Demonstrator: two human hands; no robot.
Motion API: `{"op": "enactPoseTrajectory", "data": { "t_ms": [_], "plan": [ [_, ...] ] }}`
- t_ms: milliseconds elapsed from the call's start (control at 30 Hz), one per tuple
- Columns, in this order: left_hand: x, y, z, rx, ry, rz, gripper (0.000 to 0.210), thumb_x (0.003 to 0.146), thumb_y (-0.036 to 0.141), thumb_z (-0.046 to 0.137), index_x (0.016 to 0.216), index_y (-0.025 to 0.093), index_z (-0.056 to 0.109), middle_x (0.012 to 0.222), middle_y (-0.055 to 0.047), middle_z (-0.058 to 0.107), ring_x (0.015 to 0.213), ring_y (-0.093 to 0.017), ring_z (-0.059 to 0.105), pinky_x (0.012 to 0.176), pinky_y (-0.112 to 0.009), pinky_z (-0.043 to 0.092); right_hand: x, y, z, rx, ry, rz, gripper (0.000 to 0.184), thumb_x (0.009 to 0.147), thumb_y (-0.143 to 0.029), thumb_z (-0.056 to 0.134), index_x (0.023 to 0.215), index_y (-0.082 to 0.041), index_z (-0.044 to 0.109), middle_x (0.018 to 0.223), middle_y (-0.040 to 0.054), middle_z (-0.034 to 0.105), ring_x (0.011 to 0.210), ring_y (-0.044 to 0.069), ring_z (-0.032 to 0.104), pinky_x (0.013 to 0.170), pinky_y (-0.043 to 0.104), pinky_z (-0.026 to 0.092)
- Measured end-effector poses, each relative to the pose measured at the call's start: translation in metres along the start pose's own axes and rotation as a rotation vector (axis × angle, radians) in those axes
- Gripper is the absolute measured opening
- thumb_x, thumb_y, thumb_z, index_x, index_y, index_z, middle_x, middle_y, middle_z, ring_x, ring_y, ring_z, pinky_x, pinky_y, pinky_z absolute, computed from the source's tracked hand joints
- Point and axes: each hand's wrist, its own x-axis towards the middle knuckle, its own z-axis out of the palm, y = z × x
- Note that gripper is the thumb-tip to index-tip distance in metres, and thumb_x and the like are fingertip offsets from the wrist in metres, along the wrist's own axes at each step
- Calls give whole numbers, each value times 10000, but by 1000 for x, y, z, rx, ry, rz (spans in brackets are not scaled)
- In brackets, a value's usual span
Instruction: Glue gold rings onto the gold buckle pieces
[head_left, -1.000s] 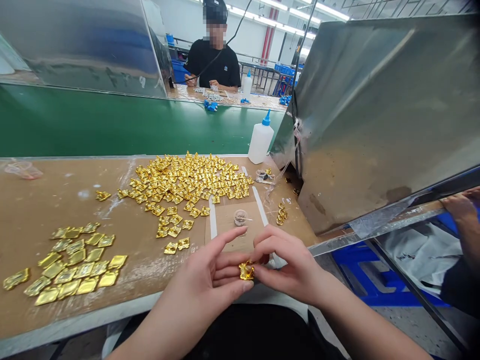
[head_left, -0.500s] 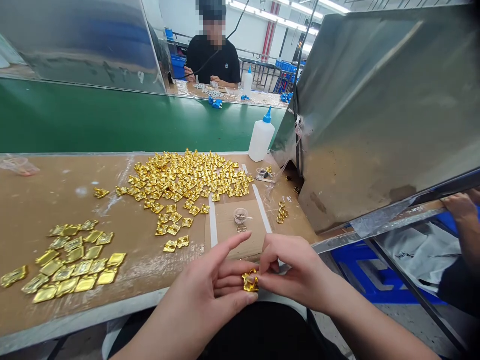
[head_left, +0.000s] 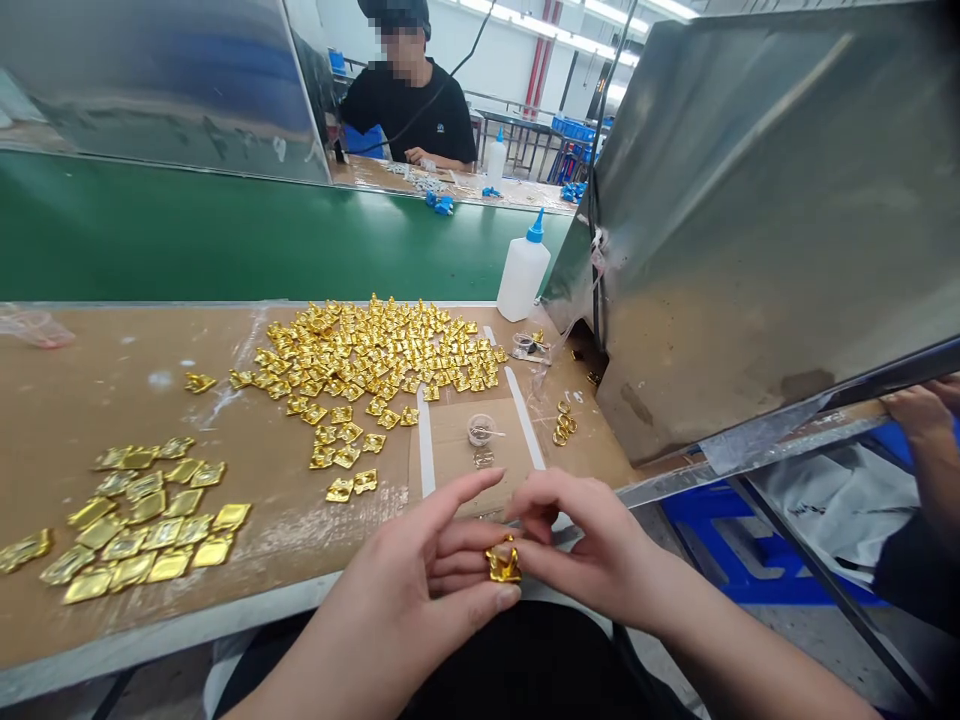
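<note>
both hands meet low in the middle of the frame, just past the near edge of the table (head_left: 112, 620). left hand (head_left: 420, 585) has its thumb and middle fingers pinched on a small gold clasp (head_left: 503, 563), index finger stretched out free above it. right hand (head_left: 592, 545) is curled in from the right, fingertips (head_left: 529, 552) pressed to the same clasp, thumb bent over the top.

it looks like thin stamped metal: light, stiff, glossy and probably slick, with small bent tabs that could snag or fold. i'd hold it by the flat edges, not the tabs.

a big heap of like pieces (head_left: 375, 355) lies at centre frame, and neat rows of flat gold plates (head_left: 142, 525) at lower left. a glue bottle (head_left: 523, 270) stands behind, upper centre.
</note>
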Motion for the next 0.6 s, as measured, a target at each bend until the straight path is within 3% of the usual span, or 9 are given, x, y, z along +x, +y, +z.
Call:
{"op": "enactPoseTrajectory", "data": {
  "t_ms": [133, 233, 333, 433, 533, 600],
  "plan": [
    [-5, 5, -3, 187, 54, 133, 710, 856, 290, 800, 1507, 316, 517, 1243, -60, 773, 1096, -261, 752, 1007, -373, 595, -2, 3, 7, 300, 93, 88, 265, 951, -190, 684, 1199, -208, 591, 891, 7, 627, 757, 103, 616, 685, 212, 527],
    [-9, 6, -7, 453, 174, 315, 625, 899, 325, 780, 1476, 378, 546, 1243, -14, 776, 1164, -269, 728, 1057, -375, 564, -3, 11, 17, 621, 183, 292, 210, 982, -344, 673, 1094, -177, 612, 802, 2, 629, 616, 94, 611, 571, 205, 541],
    [-9, 3, -11, 660, 229, 522, 591, 939, 256, 739, 1470, 424, 541, 1269, 23, 763, 1187, -246, 719, 1047, -333, 556, -5, 18, 30, 883, 44, 422, 357, 966, -497, 674, 942, -144, 624, 652, -13, 613, 479, 86, 568, 442, 177, 485],
    [-8, 0, -13, 759, 230, 654, 594, 942, 185, 718, 1459, 434, 563, 1287, 36, 755, 1142, -220, 739, 999, -291, 570, -5, 20, 40, 955, -39, 432, 397, 919, -515, 734, 892, -137, 617, 596, -18, 605, 440, 74, 543, 409, 152, 443],
    [-9, -3, -14, 759, 227, 679, 509, 923, 180, 728, 1373, 410, 666, 1271, 18, 762, 1097, -235, 756, 990, -303, 582, -5, 15, 44, 913, 18, 395, 357, 899, -471, 771, 889, -146, 624, 658, -24, 597, 456, 70, 554, 429, 165, 470],
    [-11, -3, -16, 720, 251, 611, 460, 912, 225, 742, 1338, 394, 702, 1282, 0, 757, 1100, -253, 755, 1001, -323, 587, -3, 9, 40, 760, 91, 282, 283, 924, -407, 751, 877, -144, 660, 759, 3, 623, 518, 74, 583, 471, 180, 490]
  ]
}}
